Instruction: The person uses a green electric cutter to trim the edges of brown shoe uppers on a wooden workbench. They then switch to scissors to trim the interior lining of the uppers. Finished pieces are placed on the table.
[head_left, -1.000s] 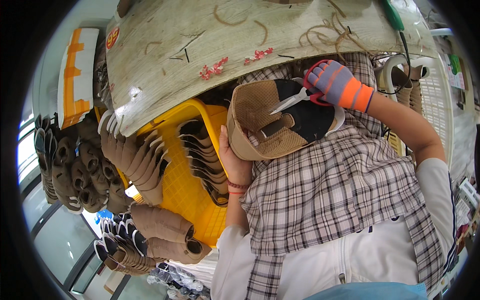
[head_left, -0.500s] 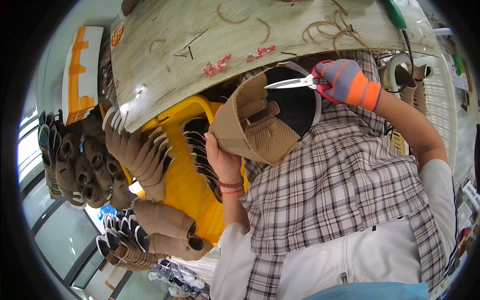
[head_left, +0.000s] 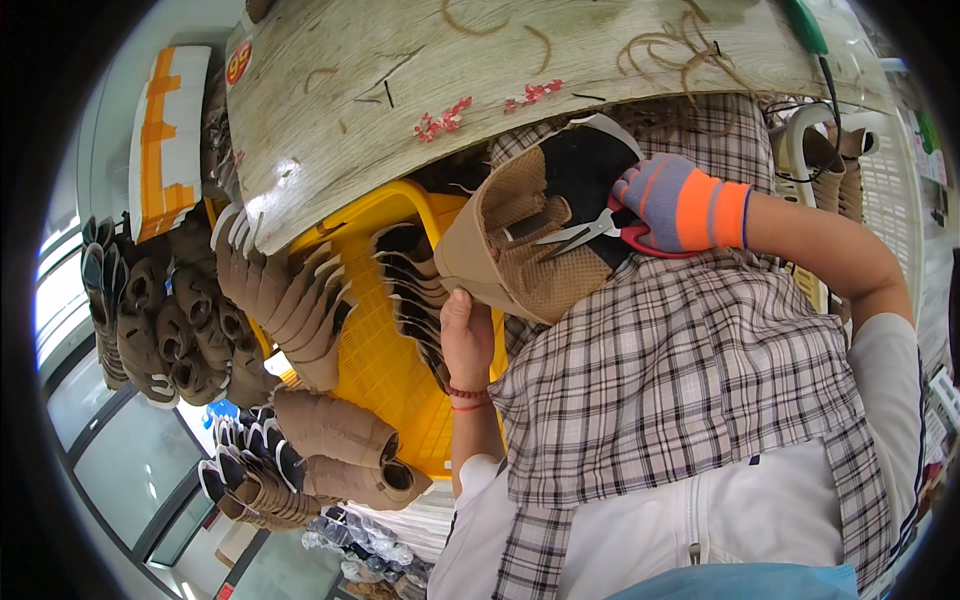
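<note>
My left hand [head_left: 468, 335] grips the near left side of a tan shoe upper [head_left: 470, 255] over my lap, thumb outside and the other fingers partly hidden. Its open side faces me, showing tan mesh lining and a black inner part [head_left: 585, 170] with a white edge. In a grey and orange striped glove, my right hand [head_left: 685, 205] is closed around the red handles of a pair of scissors [head_left: 590, 235]. The scissor blades point left over the mesh lining, slightly apart. Whether they touch anything I cannot tell.
Just above my hands runs the worn edge of a pale table [head_left: 350, 150] strewn with cord scraps. A yellow basket [head_left: 385, 370] at left holds stacked uppers [head_left: 300, 310]. More brown shoe parts [head_left: 180, 330] crowd the far left. A white crate [head_left: 885, 190] stands at right.
The scissors have moved down from the black part to the mesh lining, and their blades have spread apart. The upper has shifted slightly right, with my left hand lower on it.
</note>
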